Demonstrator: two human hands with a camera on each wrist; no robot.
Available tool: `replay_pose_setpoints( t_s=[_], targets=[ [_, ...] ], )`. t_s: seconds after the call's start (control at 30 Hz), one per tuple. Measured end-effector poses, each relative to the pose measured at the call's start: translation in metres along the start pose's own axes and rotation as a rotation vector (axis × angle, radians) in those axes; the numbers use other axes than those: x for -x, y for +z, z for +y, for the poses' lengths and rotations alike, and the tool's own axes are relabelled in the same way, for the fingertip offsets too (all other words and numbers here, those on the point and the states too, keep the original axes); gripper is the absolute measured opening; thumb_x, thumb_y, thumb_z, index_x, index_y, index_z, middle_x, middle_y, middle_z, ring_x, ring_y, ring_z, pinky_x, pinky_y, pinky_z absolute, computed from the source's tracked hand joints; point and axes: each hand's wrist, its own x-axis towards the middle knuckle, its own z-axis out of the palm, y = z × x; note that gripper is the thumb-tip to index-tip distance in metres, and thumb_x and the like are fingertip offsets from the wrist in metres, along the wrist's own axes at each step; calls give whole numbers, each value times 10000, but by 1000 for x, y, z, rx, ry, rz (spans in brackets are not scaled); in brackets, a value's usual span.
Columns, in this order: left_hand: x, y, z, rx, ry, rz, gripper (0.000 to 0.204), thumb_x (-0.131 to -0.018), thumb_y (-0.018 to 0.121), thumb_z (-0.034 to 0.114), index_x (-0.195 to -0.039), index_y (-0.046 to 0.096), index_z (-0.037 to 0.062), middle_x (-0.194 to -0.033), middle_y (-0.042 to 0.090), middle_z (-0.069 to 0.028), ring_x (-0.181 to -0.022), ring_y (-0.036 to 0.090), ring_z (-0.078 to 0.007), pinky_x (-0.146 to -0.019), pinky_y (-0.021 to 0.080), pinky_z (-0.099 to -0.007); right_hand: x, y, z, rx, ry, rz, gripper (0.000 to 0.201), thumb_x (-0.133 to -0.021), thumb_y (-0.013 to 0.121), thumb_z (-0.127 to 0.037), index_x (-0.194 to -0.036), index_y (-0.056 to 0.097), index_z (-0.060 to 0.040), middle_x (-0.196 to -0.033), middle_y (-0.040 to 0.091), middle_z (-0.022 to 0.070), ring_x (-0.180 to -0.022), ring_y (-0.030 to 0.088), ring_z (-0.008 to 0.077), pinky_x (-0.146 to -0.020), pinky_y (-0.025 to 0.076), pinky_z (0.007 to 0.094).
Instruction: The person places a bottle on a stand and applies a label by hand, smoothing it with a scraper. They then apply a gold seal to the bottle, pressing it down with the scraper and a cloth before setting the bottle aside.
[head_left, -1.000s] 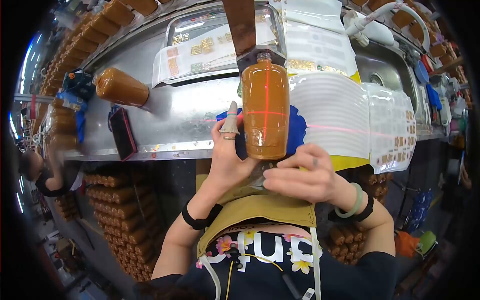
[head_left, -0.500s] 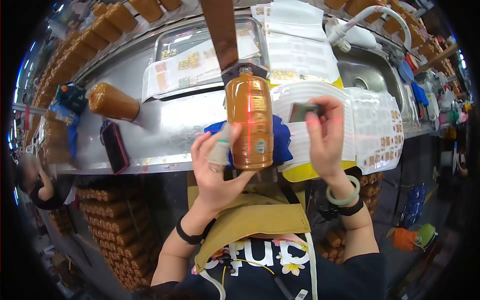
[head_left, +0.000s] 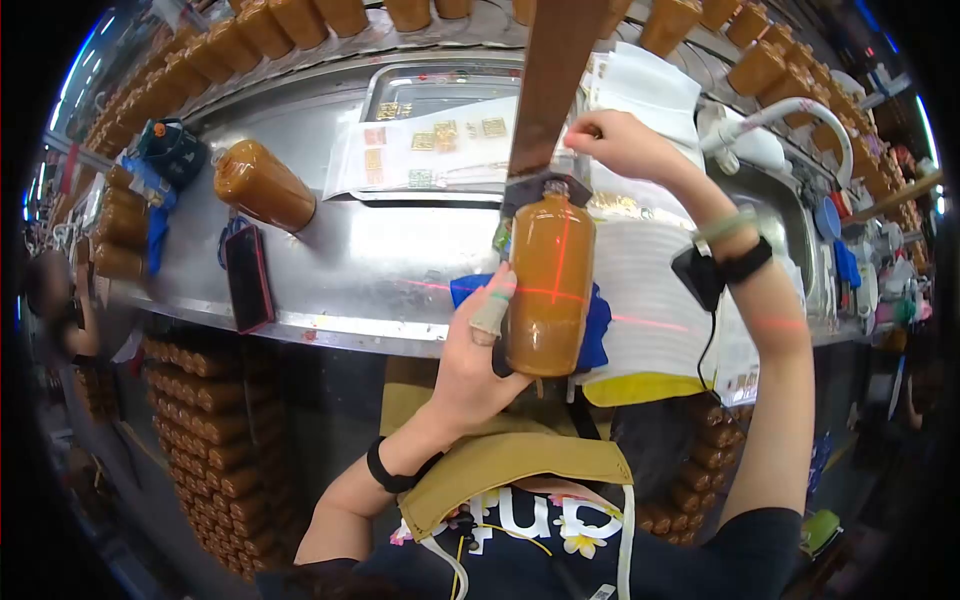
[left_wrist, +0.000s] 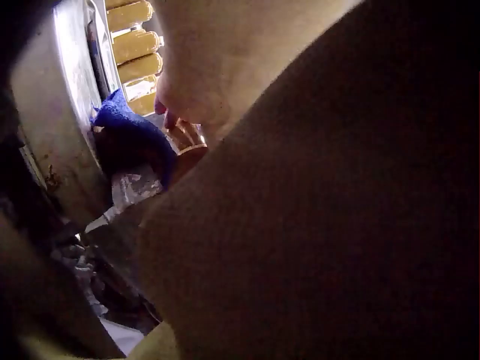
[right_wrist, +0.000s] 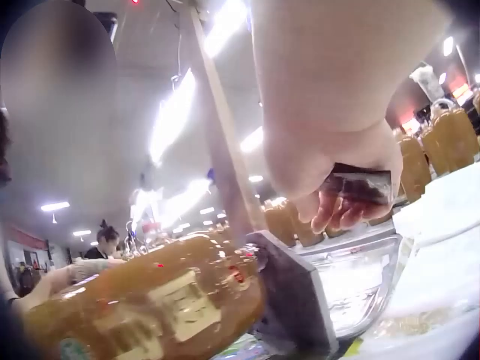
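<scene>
An amber-brown glass bottle (head_left: 552,285) lies on a blue cloth (head_left: 597,330), its neck at a dark angled stop below a wooden post (head_left: 555,80). Red laser lines cross its glass. My left hand (head_left: 478,365) holds it from the left, thumb at the base, a pale cot on one finger. In the right wrist view, gold rectangular labels (right_wrist: 187,306) and a green round one show on the bottle's side. Beyond the neck, to the right of the post, is my right hand (head_left: 630,145), its fingers curled round a dark flat rectangular piece (right_wrist: 361,184).
A metal tray (head_left: 385,85) bears a sheet of gold stickers (head_left: 435,135). White sheets (head_left: 650,290) lie right of the bottle, before a sink with a faucet (head_left: 760,125). Another brown bottle (head_left: 262,185) and a phone (head_left: 248,278) are at left. Bottle rows line the back.
My right hand went from below the bottle's base, over the white sheets with the dark piece, to beyond the neck. Gold labels showed on top half a second ago; now that face is turned away.
</scene>
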Motion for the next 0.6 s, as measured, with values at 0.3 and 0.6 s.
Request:
replay_pose_setpoints(
  t_s=[0.3, 0.6],
  targets=[
    [8, -7, -14, 60, -127, -82, 935, -752, 865, 34, -1562, 399, -6, -1495, 554, -201, -1348, 560, -360, -1123, 446, -417, -125, 43, -2, 11, -141, -194, 443, -877, 774, -424, -983, 783, 6, -775, 704, 89, -763, 644, 189, -711, 514, 356],
    [8, 0, -14, 31, -90, -36, 800, -708, 882, 70, -1437, 566, -30, -1423, 631, -206, -1319, 583, -418, -1129, 442, -470, -89, 11, 40, 109, -485, 110, 241, -941, 717, -208, -1007, 709, 24, -817, 711, 83, -768, 654, 191, -736, 533, 345]
  ],
)
